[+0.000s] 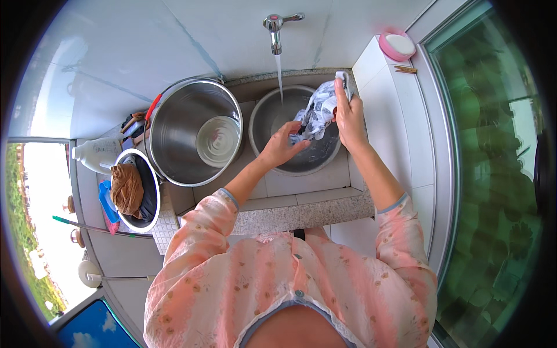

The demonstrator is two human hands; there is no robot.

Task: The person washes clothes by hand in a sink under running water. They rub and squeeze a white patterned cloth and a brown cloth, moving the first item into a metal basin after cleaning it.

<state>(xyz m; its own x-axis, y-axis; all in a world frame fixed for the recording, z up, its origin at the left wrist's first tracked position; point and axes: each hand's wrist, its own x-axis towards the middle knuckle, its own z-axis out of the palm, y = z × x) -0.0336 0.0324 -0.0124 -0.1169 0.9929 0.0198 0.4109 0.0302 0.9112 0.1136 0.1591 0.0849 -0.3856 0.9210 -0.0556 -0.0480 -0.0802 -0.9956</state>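
My right hand (349,114) grips a wet white and grey patterned cloth (321,105) above the right side of a metal basin (285,167). The lower end of the cloth meets my left hand (283,145), whose thumb and fingers are spread around it; whether they pinch it is not clear. Water runs from a chrome tap (275,32) into the basin, left of the cloth. Beside the basin, on the left, a large steel bucket (174,130) leans with some water in it and a red grip on its handle.
At the left, a white-rimmed basin (157,191) holds brown cloth (127,189) and dark cloth, near a white plastic bottle (98,154) and brushes. A granite sink edge (300,217) lies before me. On the right ledge are a pink soap dish (387,51) and a wooden clothespin (405,69).
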